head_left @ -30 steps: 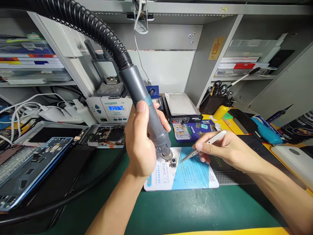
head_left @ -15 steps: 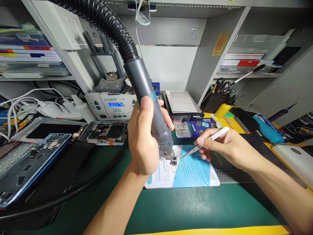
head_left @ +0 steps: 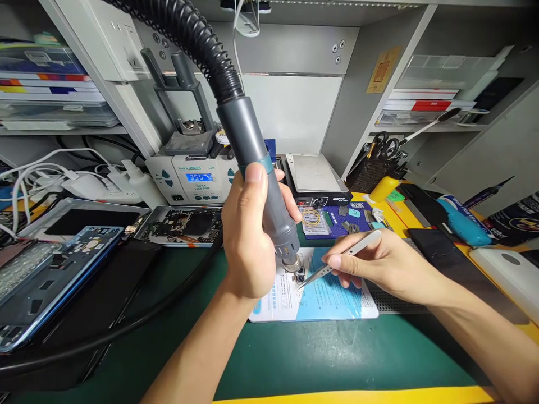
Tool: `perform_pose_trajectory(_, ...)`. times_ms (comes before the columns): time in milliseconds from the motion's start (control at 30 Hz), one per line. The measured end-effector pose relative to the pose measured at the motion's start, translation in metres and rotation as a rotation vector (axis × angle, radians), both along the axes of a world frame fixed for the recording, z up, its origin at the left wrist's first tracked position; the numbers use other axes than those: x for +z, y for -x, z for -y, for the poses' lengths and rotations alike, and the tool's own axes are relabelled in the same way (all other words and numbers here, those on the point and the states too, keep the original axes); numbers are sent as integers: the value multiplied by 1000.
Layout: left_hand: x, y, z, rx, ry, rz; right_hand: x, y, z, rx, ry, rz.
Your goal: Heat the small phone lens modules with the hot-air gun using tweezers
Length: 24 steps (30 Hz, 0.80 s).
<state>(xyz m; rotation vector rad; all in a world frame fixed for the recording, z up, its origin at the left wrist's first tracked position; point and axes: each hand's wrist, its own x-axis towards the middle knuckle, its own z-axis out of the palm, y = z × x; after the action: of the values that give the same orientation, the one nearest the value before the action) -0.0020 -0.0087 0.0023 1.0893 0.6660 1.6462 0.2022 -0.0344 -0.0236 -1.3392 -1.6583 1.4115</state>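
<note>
Grey plastic in the middle of the frame: hot-air handle (head_left: 275,202), L hand (head_left: 250,247) wrapped round it, thumb up along the near side, forearm rising from the bottom edge. R hand (head_left: 370,261), right of centre, has metal tweezers (head_left: 347,254) pinched btwn thumb & fingers, palm side down, arm slanting in from lower right. Tips point down-left at the small camera part (head_left: 300,277), which sits approx. centre on a blue-and-white card (head_left: 337,311), just under the nozzle (head_left: 291,264). Nozzle hides some of that part; can't tell if tips touch it, or if they're closed. L fingers mostly out of sight behind the handle. Spring-wrapped hose (head_left: 189,42) cut off up top; card's small print unreadable.
</note>
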Motion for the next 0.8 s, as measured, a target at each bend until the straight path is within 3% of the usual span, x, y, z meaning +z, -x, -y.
perform_pose_trajectory(800, 0, 0, 0, -6, 7, 10, 4, -4, -2, -60, -81, -31)
